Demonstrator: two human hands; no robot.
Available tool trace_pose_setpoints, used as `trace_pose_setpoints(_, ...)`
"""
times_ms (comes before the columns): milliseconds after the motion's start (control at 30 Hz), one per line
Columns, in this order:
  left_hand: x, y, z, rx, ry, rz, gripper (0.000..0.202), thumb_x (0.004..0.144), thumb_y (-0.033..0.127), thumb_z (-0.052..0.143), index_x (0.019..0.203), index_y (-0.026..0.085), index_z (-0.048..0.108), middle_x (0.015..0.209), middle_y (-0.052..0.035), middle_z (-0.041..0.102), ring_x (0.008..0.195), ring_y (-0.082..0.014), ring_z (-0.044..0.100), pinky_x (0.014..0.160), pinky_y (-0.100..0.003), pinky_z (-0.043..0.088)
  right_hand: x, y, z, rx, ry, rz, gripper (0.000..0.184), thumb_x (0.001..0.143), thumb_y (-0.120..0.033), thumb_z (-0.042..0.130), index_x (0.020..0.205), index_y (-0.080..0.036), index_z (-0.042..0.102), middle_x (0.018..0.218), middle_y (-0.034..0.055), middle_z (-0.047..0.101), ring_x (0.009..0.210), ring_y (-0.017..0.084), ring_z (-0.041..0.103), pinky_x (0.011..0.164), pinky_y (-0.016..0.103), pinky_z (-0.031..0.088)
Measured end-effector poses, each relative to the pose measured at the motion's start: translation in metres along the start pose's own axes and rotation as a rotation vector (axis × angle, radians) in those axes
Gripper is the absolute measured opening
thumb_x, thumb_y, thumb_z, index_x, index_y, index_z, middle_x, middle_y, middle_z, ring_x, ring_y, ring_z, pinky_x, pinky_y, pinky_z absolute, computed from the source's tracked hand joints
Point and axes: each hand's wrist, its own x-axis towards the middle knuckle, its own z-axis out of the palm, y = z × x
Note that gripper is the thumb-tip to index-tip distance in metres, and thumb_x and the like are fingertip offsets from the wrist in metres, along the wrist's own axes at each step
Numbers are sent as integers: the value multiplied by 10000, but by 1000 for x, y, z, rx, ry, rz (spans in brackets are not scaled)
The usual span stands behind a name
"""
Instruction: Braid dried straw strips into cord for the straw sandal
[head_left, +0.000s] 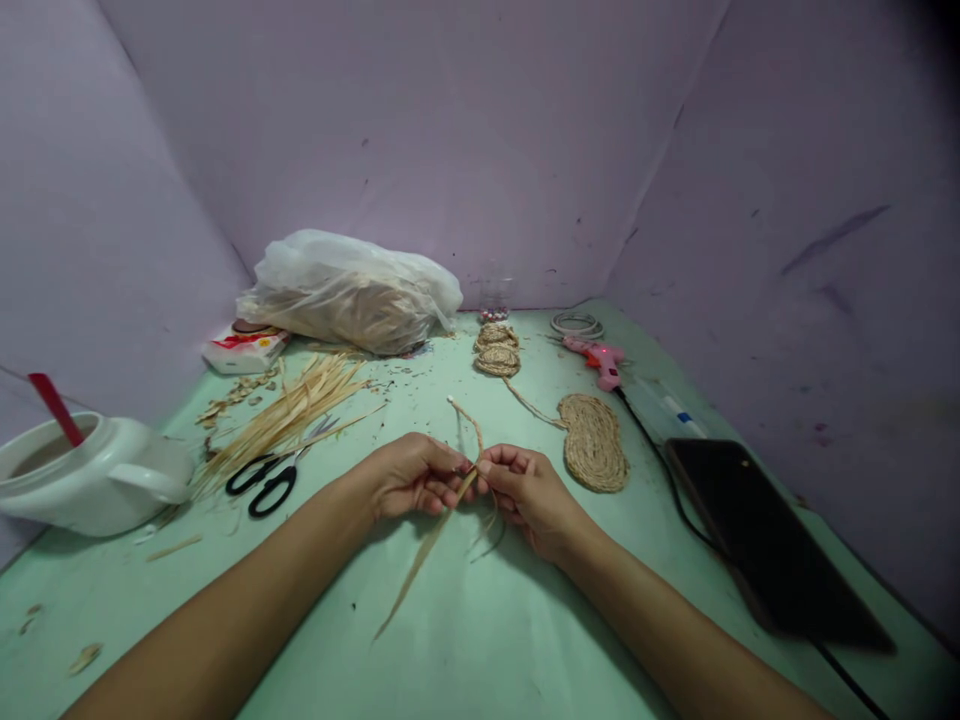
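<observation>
Left hand (pixel 424 475) and right hand (pixel 529 495): fingertips of both pinch a pale fibre strip (pixel 420 570), its twisted end pointing away between them, its flat tail hanging nearer the body. Well left of the left hand: white pot (pixel 150 465), red stick (pixel 56 408) leaning in it; interior grey-brown, contents not identifiable. Beyond the left hand: translucent bag (pixel 360 285), bulging with tan-brown material. Beyond both hands, near the wall: clear container (pixel 496 290), small pinkish beads at its base. Scissors (pixel 264 482) on bench (pixel 480 660), left of left hand.
</observation>
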Motion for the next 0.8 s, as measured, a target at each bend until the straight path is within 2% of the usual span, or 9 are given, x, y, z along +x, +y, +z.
trace_pose_setpoints(167, 6, -5, -7, -120, -111, -23, 133, 716, 115, 490, 674, 35, 588, 625, -100, 618, 355, -14, 443, 284, -83, 256, 0, 1, -1, -9, -30, 4, 144, 642, -219, 603, 633, -129, 490, 475, -15, 534, 319, 6, 292, 313, 153, 112)
trace_pose_setpoints(367, 11, -11, -11, -120, -142, 8, 79, 692, 117, 552, 703, 50, 592, 548, -37, 574, 398, -44, 493, 346, -114, 351, 0, 2, -2, 17, -22, 23, 175, 614, -240, 632, 627, -130, 497, 471, -39, 507, 313, -2, 252, 307, 154, 107)
trace_pose_setpoints(467, 8, -10, -8, -53, -93, 45, 105, 670, 158, 590, 679, 53, 593, 505, -9, 538, 364, -36, 463, 320, -117, 327, 0, 1, -2, 13, -29, 32, 178, 601, -247, 642, 622, -134, 506, 473, -43, 506, 318, 2, 251, 304, 157, 111)
trace_pose_setpoints(667, -1, -4, 2, 182, 92, 167, 153, 610, 213, 636, 596, 72, 577, 452, 7, 518, 334, -44, 431, 309, -142, 313, 0, 0, -2, -52, -23, 19, 154, 602, -245, 629, 603, -136, 521, 473, -27, 521, 331, 16, 278, 307, 164, 128)
trace_pose_setpoints(800, -3, -2, 2, 287, 102, 198, 159, 582, 227, 642, 592, 80, 583, 395, 8, 501, 325, -56, 417, 329, -168, 318, -1, -2, -2, -95, -23, 46, 169, 587, -270, 640, 614, -139, 535, 476, -26, 521, 340, 22, 295, 322, 169, 134)
